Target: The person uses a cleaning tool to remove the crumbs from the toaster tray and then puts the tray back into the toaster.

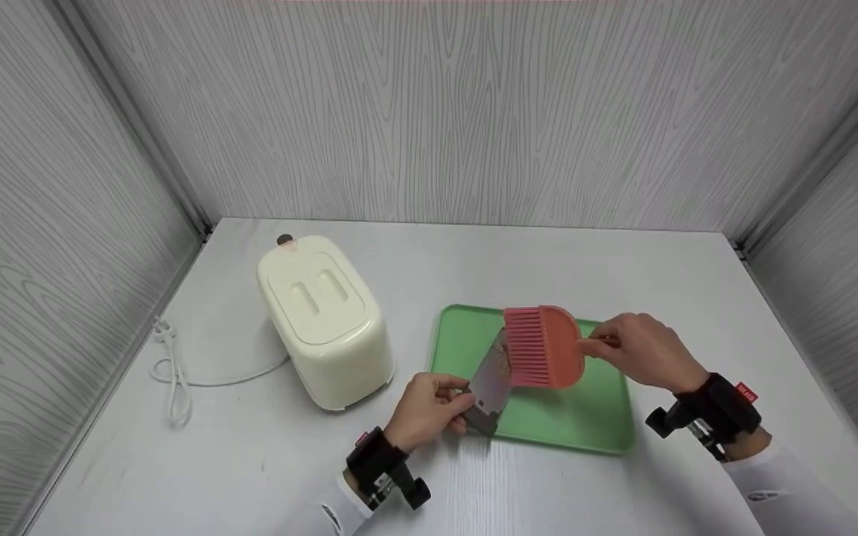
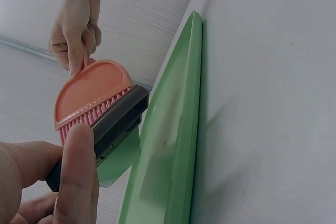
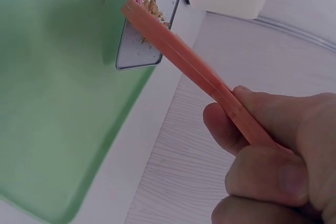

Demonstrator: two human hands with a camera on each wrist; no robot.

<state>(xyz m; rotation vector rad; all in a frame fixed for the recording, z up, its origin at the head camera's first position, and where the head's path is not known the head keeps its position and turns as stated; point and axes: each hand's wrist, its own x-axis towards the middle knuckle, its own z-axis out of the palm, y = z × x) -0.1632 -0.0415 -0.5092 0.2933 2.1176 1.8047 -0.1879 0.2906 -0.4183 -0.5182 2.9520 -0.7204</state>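
My left hand (image 1: 427,411) pinches the dark edge strip (image 2: 122,118) of a metal crumb tray (image 1: 487,383). The tray is tilted above a green tray (image 1: 585,428). Brownish crumbs (image 3: 152,4) lie on the metal surface, in the right wrist view. In my right hand (image 1: 646,351) is the handle of an orange brush (image 1: 564,348), gripped between thumb and fingers. Its pink bristles (image 1: 527,348) point left and overlap the crumb tray's right side in the head view.
A cream toaster (image 1: 325,313) with a lid over its top stands to the left of the green tray. Its white cord (image 1: 239,381) runs left to a plug (image 1: 164,327). Wood-grain panels (image 1: 429,112) enclose the white table at the back and sides.
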